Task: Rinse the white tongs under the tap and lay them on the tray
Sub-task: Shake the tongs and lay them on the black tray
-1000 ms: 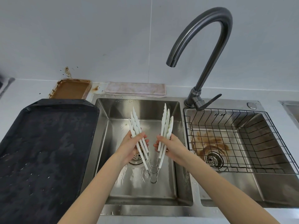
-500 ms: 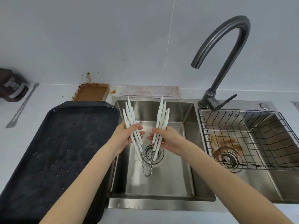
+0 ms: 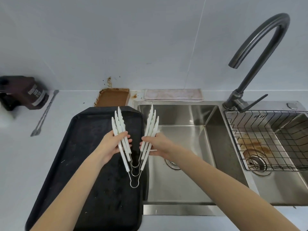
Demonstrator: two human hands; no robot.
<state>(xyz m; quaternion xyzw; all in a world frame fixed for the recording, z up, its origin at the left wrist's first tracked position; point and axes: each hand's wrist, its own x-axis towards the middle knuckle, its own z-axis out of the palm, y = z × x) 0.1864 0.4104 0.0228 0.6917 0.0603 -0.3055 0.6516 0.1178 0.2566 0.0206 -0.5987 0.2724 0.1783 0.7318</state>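
Left hand [image 3: 111, 146] and right hand [image 3: 158, 144] each grip one side of the slim, wavy-tipped white tongs [image 3: 124, 140], wire loops dangling over the black tray [image 3: 86, 147] beside the steel sink [image 3: 183, 180].

This is a kitchen: a stainless double sink [image 3: 183, 164] is set into a white table [image 3: 20, 155] below a tall curved tap [image 3: 260, 52]. A wire rack [image 3: 270, 140] sits in the right basin, a black baking tray [image 3: 93, 164] lies beside the sink, and a folded cloth [image 3: 173, 95] rests against the pale tiled wall [image 3: 116, 39].
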